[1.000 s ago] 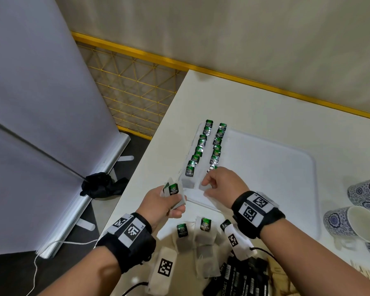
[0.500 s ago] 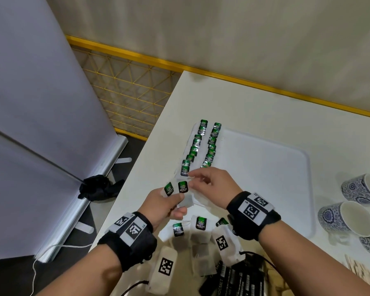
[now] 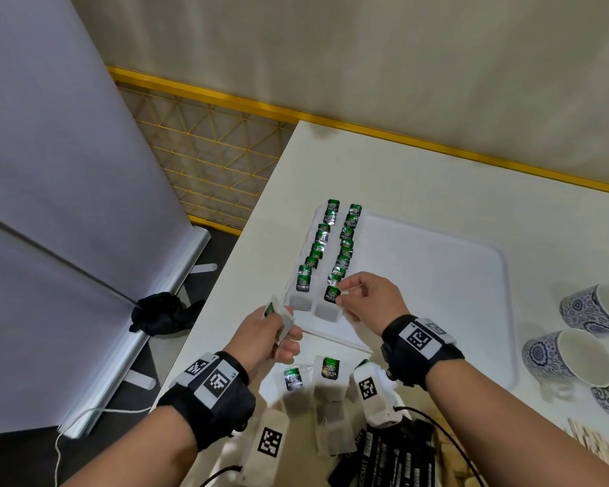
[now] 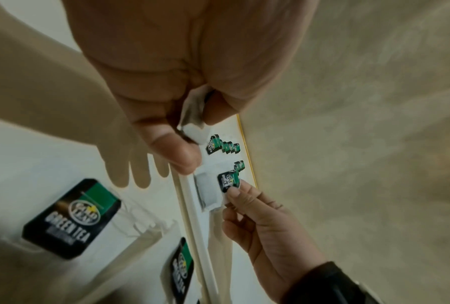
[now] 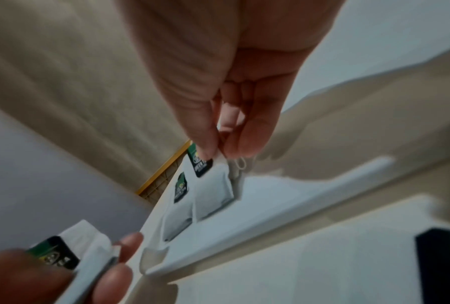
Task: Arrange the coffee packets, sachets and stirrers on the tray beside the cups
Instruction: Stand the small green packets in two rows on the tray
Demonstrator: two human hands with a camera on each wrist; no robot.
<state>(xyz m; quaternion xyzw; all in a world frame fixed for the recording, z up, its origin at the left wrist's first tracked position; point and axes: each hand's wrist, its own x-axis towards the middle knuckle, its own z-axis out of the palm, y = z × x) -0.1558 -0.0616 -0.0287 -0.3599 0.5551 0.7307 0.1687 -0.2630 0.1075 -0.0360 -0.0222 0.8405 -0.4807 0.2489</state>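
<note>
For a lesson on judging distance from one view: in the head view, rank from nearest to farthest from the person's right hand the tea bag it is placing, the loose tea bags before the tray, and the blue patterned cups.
1. Tea bag being placed: at the right hand fingertips, on the tray's near-left corner.
2. Loose tea bags: on the table below the hand.
3. Blue patterned cups: far right.

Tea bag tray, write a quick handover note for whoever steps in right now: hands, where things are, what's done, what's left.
Left hand: grips one spare tea bag just off the tray's near left corner.
Right hand: pinches the nearest bag of the right row, setting it on the tray.
Done: two rows of green-tagged tea bags along the tray's left side.
Left: the held bag, loose tea bags on the table in front of the tray, black packets, wooden stirrers. Cups stand right of the tray.
</note>
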